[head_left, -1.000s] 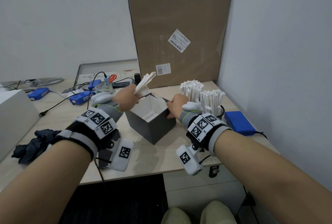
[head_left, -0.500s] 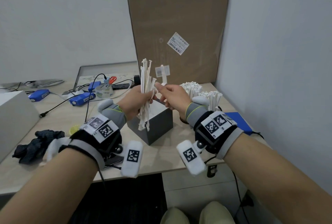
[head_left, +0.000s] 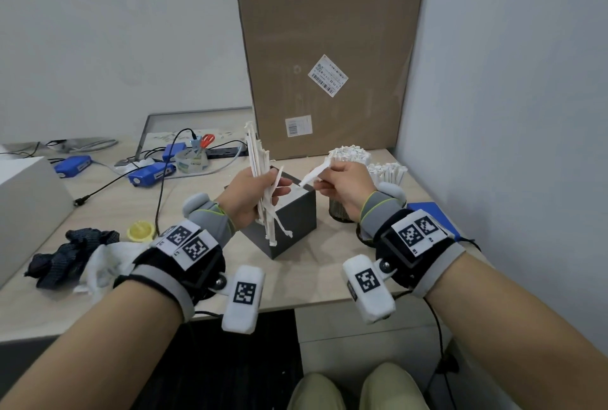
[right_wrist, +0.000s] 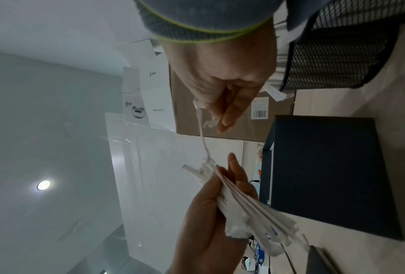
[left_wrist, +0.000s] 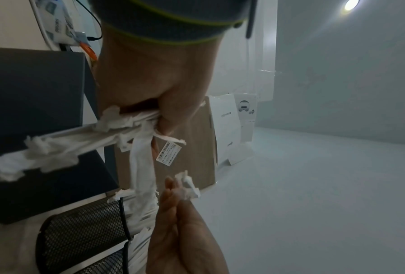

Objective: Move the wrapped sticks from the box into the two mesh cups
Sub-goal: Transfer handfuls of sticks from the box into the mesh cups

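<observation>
Counter [head_left: 138, 212]: carries everything; the tall cardboard carton [head_left: 329, 64] stands at 12 o'clock.
Box [head_left: 296, 212]: dark, open-topped, centre, just below both hands.
Mesh cups [head_left: 339, 210]: at 2 o'clock from the box, already crowded with sticks (right hand nearer).
Left hand [head_left: 250, 194]: fingers curled around a bundle of wrapped sticks [head_left: 260, 172], long axis near upright.
Right hand [head_left: 343, 184]: pinches a single stick [head_left: 314, 174] that points toward 10 o'clock; the cups lie just behind it, so I judge it goes in next.
</observation>
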A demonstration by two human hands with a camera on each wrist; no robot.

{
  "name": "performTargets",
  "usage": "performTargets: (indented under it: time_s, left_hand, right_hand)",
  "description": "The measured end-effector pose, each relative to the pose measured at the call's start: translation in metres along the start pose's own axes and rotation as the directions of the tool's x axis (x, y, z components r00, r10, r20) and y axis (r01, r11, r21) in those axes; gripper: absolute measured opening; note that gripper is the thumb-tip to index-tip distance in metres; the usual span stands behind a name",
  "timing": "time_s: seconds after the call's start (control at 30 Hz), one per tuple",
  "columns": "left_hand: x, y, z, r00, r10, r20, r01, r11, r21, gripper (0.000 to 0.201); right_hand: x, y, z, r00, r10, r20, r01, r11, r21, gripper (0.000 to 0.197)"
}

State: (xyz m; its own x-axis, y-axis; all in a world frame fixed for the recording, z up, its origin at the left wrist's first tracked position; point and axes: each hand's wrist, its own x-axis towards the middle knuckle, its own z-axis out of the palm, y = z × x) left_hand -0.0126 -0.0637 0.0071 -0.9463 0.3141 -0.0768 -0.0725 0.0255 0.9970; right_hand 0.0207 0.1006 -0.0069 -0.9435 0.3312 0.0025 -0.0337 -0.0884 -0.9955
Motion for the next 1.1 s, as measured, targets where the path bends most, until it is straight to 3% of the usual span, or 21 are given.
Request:
performTargets:
  time_s: [0.13,0.23,0.33,0.5,0.6,0.67,0.77,0.9,1.03,1.1]
  left_hand:
    - [-0.002,-0.002,-0.006,0.997,0.015,-0.078,-0.023,0.995,-0.099,0.017]
    - [-0.005,-0.002,-0.009,0.995,0.027,-0.099,-0.040,0.991,-0.126,0.019]
    - [-0.007,-0.007,-0.012,0.995,0.022,-0.096,-0.034,0.991,-0.131,0.018]
    - [-0.011,-0.017,-0.012,0.997,-0.010,-0.080,-0.004,0.985,-0.171,0.019]
    - [-0.014,-0.022,-0.009,0.999,0.001,-0.053,-0.012,0.975,-0.223,0.023]
    - [-0.015,-0.023,-0.004,0.999,0.014,-0.029,-0.021,0.965,-0.262,0.024]
    - [-0.017,-0.022,0.005,0.999,0.049,0.021,-0.041,0.959,-0.281,0.022]
    - [-0.021,-0.023,0.019,0.994,0.072,0.078,-0.049,0.965,-0.257,0.024]
    - [-0.023,-0.028,0.023,0.993,0.065,0.101,-0.037,0.966,-0.255,0.014]
    - [-0.024,-0.028,0.023,0.995,0.056,0.079,-0.039,0.978,-0.207,0.019]
  right_hand:
    - [-0.010,0.006,-0.005,0.991,0.096,0.092,-0.085,0.989,-0.121,0.016]
    - [-0.020,0.013,0.002,0.955,0.233,0.183,-0.183,0.950,-0.254,0.007]
    - [-0.029,0.023,0.012,0.908,0.372,0.194,-0.298,0.897,-0.327,0.006]
    - [-0.032,0.045,0.024,0.883,0.449,0.136,-0.387,0.862,-0.328,0.033]
    - [-0.033,0.047,0.026,0.936,0.345,0.076,-0.285,0.865,-0.412,0.009]
    - [-0.032,0.042,0.022,0.991,0.135,0.014,-0.111,0.864,-0.490,0.021]
    - [-0.039,0.027,0.025,0.994,-0.110,0.028,0.111,0.893,-0.436,0.037]
    - [-0.043,0.022,0.026,0.982,-0.156,0.107,0.183,0.923,-0.339,0.029]
    - [-0.038,0.027,0.020,0.980,-0.164,0.113,0.190,0.944,-0.271,0.023]
    - [-0.037,0.028,0.016,0.984,-0.151,0.089,0.169,0.955,-0.244,0.020]
